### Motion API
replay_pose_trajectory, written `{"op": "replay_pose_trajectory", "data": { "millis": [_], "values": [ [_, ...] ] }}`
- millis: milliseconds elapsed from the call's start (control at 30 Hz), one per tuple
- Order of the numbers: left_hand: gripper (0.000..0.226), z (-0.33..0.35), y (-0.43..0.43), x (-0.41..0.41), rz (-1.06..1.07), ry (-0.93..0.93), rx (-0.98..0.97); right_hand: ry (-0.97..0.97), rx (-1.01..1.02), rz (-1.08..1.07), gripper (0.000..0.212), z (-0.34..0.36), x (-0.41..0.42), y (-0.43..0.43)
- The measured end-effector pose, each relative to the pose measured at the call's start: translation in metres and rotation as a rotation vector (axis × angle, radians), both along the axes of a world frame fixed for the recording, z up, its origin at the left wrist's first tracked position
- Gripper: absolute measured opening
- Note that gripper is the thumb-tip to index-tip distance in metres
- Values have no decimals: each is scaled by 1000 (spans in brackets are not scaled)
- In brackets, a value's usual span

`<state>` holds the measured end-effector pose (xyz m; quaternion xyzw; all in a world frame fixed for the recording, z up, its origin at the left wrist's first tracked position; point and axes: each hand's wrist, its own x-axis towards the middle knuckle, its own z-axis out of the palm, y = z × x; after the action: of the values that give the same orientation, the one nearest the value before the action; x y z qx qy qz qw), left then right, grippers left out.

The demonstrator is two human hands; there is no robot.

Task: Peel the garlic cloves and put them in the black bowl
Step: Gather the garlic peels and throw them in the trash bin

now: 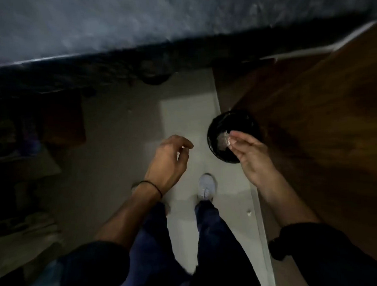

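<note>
right grip [252, 159] is pinching a garlic piece [225, 139], clove or skin too blurred to tell | piece is hanging at its fingertips, directly over the black bowl [213, 128] | bowl is sitting at the counter [323, 126] edge | left grip [169, 158] is hanging loosely curled, empty, farther off

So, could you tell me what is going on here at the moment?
A person stands beside a wooden table. Their right hand pinches a pale piece, probably garlic, over the black bowl at the table's edge. Their left hand hangs loosely curled over the floor, holding nothing visible. It is too blurred to tell clove from skin.
</note>
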<state>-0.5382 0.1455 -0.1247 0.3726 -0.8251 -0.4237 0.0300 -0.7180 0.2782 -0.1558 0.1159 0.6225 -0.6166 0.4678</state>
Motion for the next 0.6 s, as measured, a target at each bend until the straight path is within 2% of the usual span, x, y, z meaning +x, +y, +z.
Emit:
{"op": "replay_pose_trajectory", "data": {
  "millis": [233, 500, 600],
  "values": [
    [21, -166, 29, -75, -181, -123, 118, 200, 174, 44, 30, -186, -56, 65],
    [15, -343, 28, -121, -166, -198, 165, 285, 213, 62, 30, -365, -99, 63],
    [14, -380, 27, -129, -114, -161, 177, 567, 356, 152, 15, -407, -106, 53]
  ]
}}
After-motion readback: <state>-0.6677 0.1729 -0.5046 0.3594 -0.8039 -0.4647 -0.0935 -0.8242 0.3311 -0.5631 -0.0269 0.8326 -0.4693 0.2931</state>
